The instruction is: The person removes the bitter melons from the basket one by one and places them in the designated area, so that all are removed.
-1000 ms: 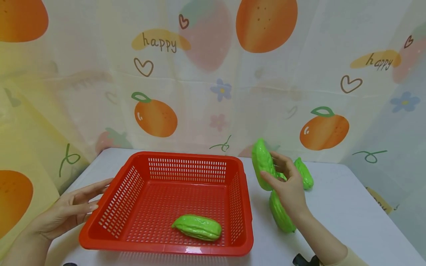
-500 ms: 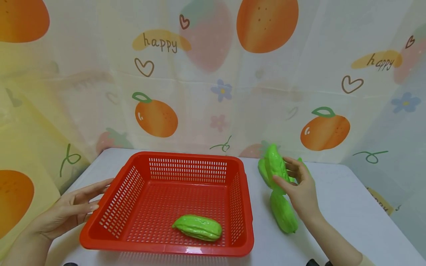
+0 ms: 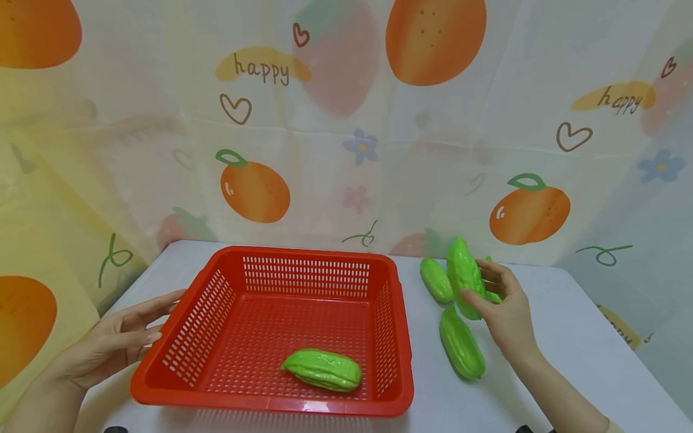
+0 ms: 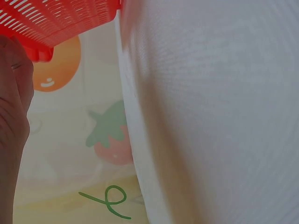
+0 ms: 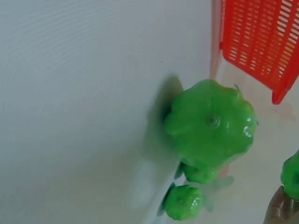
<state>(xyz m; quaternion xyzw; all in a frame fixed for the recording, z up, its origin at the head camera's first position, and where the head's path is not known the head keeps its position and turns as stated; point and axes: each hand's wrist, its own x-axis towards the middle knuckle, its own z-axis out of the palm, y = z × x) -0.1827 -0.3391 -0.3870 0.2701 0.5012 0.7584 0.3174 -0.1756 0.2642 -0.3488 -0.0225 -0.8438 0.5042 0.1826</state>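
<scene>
My right hand (image 3: 506, 313) holds a bumpy light-green bitter melon (image 3: 464, 278) upright, thumb on the near side and fingers behind. In the right wrist view, this held bitter melon (image 5: 292, 177) and a bit of the hand (image 5: 280, 208) show at the right edge. My left hand (image 3: 116, 340) touches the left rim of a red plastic basket (image 3: 271, 404), its thumb and fingers loosely stretched against the outside. One bitter melon (image 3: 322, 370) lies in the basket's front right. Beside the basket lie a front bitter melon (image 3: 462, 344) and a back one (image 3: 435, 281).
Another bitter melon (image 3: 494, 296) is mostly hidden behind my right hand. The white table (image 3: 585, 361) ends at a curtain (image 3: 325, 180) printed with fruit. Dark objects (image 3: 527, 429) peek in at the bottom edge.
My right hand has moved right, away from the basket, with the bitter melon in its grasp. The back bitter melon beside the basket has come into full view. The left hand stays put.
</scene>
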